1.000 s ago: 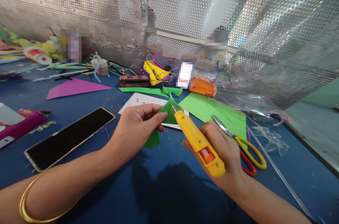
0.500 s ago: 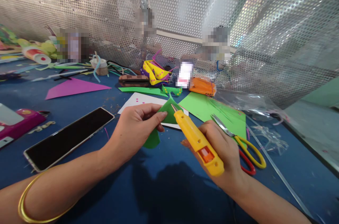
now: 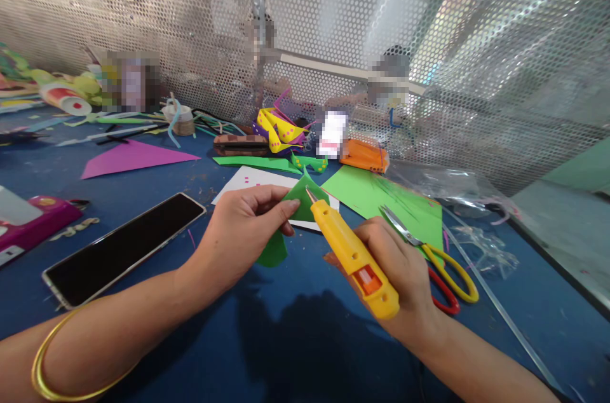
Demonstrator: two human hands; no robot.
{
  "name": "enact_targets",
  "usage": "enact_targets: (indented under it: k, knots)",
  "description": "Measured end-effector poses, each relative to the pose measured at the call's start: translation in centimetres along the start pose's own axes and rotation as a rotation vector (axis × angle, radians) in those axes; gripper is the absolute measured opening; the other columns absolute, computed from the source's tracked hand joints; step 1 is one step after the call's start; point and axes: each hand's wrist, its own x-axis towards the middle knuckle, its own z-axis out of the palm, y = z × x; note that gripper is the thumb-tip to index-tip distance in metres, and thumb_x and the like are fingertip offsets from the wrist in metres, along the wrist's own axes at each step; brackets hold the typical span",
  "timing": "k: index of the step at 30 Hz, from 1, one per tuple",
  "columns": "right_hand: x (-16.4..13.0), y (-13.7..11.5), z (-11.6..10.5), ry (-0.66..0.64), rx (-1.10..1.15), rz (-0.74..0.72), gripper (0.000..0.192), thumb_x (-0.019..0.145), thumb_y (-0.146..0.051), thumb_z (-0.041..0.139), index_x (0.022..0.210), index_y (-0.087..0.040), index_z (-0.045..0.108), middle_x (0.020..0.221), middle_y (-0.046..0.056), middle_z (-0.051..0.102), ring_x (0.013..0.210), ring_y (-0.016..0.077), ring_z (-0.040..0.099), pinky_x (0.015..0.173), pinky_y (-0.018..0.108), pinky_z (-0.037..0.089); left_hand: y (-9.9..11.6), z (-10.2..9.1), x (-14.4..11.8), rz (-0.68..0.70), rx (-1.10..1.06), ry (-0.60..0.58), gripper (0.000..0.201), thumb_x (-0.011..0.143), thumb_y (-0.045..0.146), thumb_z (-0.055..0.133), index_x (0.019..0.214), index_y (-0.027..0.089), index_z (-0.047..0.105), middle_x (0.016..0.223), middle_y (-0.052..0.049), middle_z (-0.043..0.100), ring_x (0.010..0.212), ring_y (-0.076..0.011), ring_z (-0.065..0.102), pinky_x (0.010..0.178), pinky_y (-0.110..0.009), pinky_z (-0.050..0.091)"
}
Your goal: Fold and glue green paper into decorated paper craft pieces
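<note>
My left hand (image 3: 250, 218) pinches a folded piece of green craft foam or paper (image 3: 305, 198) between thumb and fingers, its lower end hanging below the hand. In my right hand (image 3: 395, 257) is a yellow hot glue gun (image 3: 350, 250), fingers wrapped round its handle. The metal nozzle meets the face of the green piece near its top corner. Behind the green piece lies a white sheet (image 3: 243, 184) with small pink squares. Scissors (image 3: 422, 244) with yellow and red handles rest just beyond my right hand, partly on a light green sheet (image 3: 352, 184).
A dark-screened phone (image 3: 126, 247) and a magenta tape dispenser (image 3: 38, 222) are at left, with a purple sheet (image 3: 136, 158) behind. Toward the back lie a brown case (image 3: 241, 145), yellow dotted strips (image 3: 276, 129) and an orange packet (image 3: 365, 156). Perforated metal (image 3: 200, 28) closes off the rear.
The glue gun has shifted slightly left, its nozzle moving a little along the green piece. My left hand holds almost still.
</note>
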Motion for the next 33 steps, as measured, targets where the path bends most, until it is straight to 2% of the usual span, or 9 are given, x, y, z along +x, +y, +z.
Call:
enact_targets:
  k: [7, 12, 16, 20, 24, 27, 29, 30, 33]
  knots:
    - [0.0, 0.1, 0.2, 0.015, -0.002, -0.004, 0.018, 0.093, -0.031, 0.066, 0.088, -0.021, 0.052, 0.075, -0.003, 0.053, 0.06, 0.0097, 0.052, 0.052, 0.024, 0.04, -0.1, 0.0, 0.1, -0.021, 0.03, -0.045, 0.025, 0.081, 0.041, 0.069, 0.083, 0.017, 0.076, 0.057, 0.001, 0.066, 0.053, -0.0098, 0.05, 0.049, -0.02, 0.034]
    - [0.1, 0.1, 0.2, 0.023, 0.0, -0.001, 0.017, 0.093, -0.029, 0.066, 0.088, -0.021, 0.052, 0.076, -0.003, 0.054, 0.061, 0.0093, 0.053, 0.052, 0.024, 0.04, 0.0, -0.1, 0.0, -0.034, 0.031, -0.026, 0.028, 0.08, 0.044, 0.07, 0.087, 0.017, 0.076, 0.058, 0.001, 0.066, 0.052, -0.01, 0.048, 0.047, -0.02, 0.031]
    - [0.2, -0.1, 0.0, 0.005, 0.037, -0.018, 0.017, 0.092, -0.027, 0.067, 0.088, -0.021, 0.051, 0.075, -0.004, 0.052, 0.059, 0.0088, 0.05, 0.051, 0.024, 0.039, 0.1, -0.1, -0.1, -0.041, 0.026, -0.021, 0.027, 0.079, 0.043, 0.07, 0.083, 0.017, 0.075, 0.057, 0.0, 0.066, 0.051, -0.0096, 0.048, 0.048, -0.02, 0.032]
    - [0.2, -0.2, -0.2, 0.046, 0.105, -0.032, 0.016, 0.091, -0.024, 0.068, 0.091, -0.022, 0.052, 0.079, -0.003, 0.056, 0.065, 0.0094, 0.054, 0.056, 0.024, 0.044, 0.1, 0.0, -0.1, -0.043, -0.005, -0.03, 0.026, 0.079, 0.043, 0.071, 0.083, 0.017, 0.075, 0.058, 0.0, 0.066, 0.052, -0.0092, 0.048, 0.048, -0.02, 0.032]
    - [0.6, -0.4, -0.8, 0.122, 0.076, 0.052, 0.016, 0.091, -0.029, 0.068, 0.09, -0.023, 0.053, 0.083, -0.002, 0.061, 0.07, 0.0118, 0.059, 0.061, 0.026, 0.048, 0.2, 0.0, -0.1, -0.058, -0.014, -0.025, 0.026, 0.078, 0.043, 0.072, 0.075, 0.017, 0.072, 0.057, 0.0, 0.065, 0.049, -0.0084, 0.046, 0.046, -0.02, 0.032]
    - [1.3, 0.2, -1.4, 0.166, -0.005, 0.159, 0.019, 0.092, -0.036, 0.066, 0.088, -0.024, 0.053, 0.079, -0.001, 0.061, 0.065, 0.0132, 0.058, 0.057, 0.027, 0.046, 0.3, 0.0, -0.2, -0.072, -0.03, -0.009, 0.026, 0.076, 0.043, 0.072, 0.071, 0.017, 0.07, 0.056, 0.0, 0.065, 0.047, -0.0082, 0.045, 0.045, -0.02, 0.031]
    - [1.6, 1.1, -1.8, 0.114, -0.08, 0.241, 0.022, 0.09, -0.039, 0.067, 0.085, -0.023, 0.052, 0.075, -0.002, 0.06, 0.061, 0.0141, 0.056, 0.052, 0.027, 0.042, 0.3, 0.0, -0.1, -0.088, -0.045, 0.0, 0.026, 0.075, 0.043, 0.073, 0.072, 0.017, 0.071, 0.055, 0.0, 0.065, 0.046, -0.0083, 0.045, 0.044, -0.02, 0.031]
    - [1.8, 1.6, -2.0, 0.048, -0.126, 0.274, 0.023, 0.089, -0.039, 0.067, 0.085, -0.023, 0.051, 0.075, -0.001, 0.059, 0.06, 0.0145, 0.056, 0.051, 0.028, 0.039, 0.3, 0.0, -0.1, -0.097, -0.051, 0.003, 0.026, 0.075, 0.043, 0.074, 0.073, 0.017, 0.072, 0.055, 0.0, 0.065, 0.046, -0.0084, 0.045, 0.044, -0.02, 0.032]
    - [1.9, 3.3, -2.0, -0.245, -0.256, 0.306, 0.018, 0.082, -0.026, 0.069, 0.082, -0.022, 0.052, 0.077, 0.0, 0.058, 0.059, 0.0143, 0.054, 0.049, 0.027, 0.034, 0.3, -0.1, 0.1, -0.114, -0.072, 0.011, 0.027, 0.075, 0.043, 0.075, 0.074, 0.017, 0.072, 0.055, 0.0, 0.065, 0.046, -0.0081, 0.046, 0.044, -0.019, 0.034]
